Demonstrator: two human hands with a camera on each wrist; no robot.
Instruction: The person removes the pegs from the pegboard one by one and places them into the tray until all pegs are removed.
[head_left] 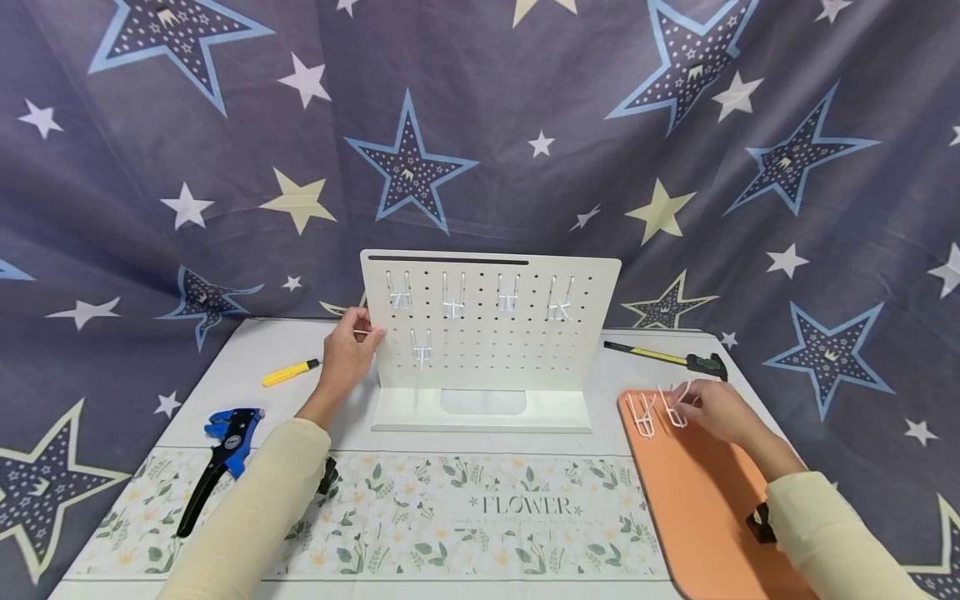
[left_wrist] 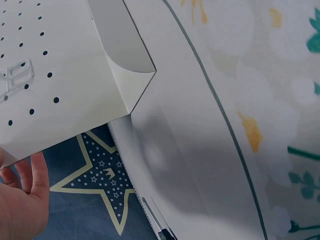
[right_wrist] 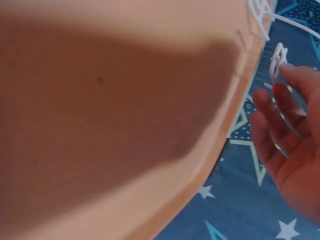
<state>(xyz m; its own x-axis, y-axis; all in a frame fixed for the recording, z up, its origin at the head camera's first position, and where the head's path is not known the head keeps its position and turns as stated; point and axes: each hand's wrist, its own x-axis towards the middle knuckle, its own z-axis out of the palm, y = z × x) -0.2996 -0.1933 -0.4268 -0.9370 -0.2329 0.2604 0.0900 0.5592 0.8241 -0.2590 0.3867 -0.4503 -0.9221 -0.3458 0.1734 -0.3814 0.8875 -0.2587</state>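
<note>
A white pegboard (head_left: 495, 346) stands upright on its base, with several white wire hooks (head_left: 453, 308) hung in its upper part and one hook (head_left: 422, 346) lower at the left. My left hand (head_left: 348, 354) grips the board's left edge, fingers behind it; the left wrist view shows the fingers (left_wrist: 39, 175) at that edge. Over the far end of an orange tray (head_left: 705, 492), my right hand (head_left: 716, 408) pinches a white wire hook (right_wrist: 278, 62) between thumb and fingertips. Another hook (head_left: 642, 417) lies beside it on the tray.
Left on the table are a yellow utility knife (head_left: 288, 372) and a blue-and-black wire stripper (head_left: 228, 450). A black-and-yellow caliper-like tool (head_left: 663, 357) lies behind the tray. A flower-print mat (head_left: 420, 517) covers the front. A star-patterned cloth (head_left: 480, 192) hangs behind.
</note>
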